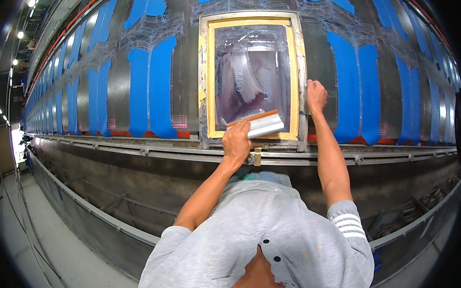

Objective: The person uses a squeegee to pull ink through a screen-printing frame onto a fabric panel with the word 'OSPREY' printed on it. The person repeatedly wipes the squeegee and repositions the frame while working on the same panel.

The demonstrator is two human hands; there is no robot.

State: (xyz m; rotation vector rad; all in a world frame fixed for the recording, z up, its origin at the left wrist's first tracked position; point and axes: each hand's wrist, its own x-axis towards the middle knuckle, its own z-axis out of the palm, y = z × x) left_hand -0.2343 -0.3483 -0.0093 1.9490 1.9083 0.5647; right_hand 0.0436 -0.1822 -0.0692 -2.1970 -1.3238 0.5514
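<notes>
I see one screen frame [249, 19] on the long table [185, 58], among many blue pieces [151, 91]. My left hand [236, 142] is closed around one squeegee [258, 124] at the screen's near edge. My right hand [316, 95] grips the frame's right rail, fingers curled.

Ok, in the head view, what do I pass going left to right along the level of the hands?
Pair of blue fabric pieces → left hand → wooden-handled squeegee with pale blade → yellow-taped right side of the screen frame → right hand → second pair of blue fabric pieces.

Grey short-sleeved shirt, white-striped sleeve
</notes>
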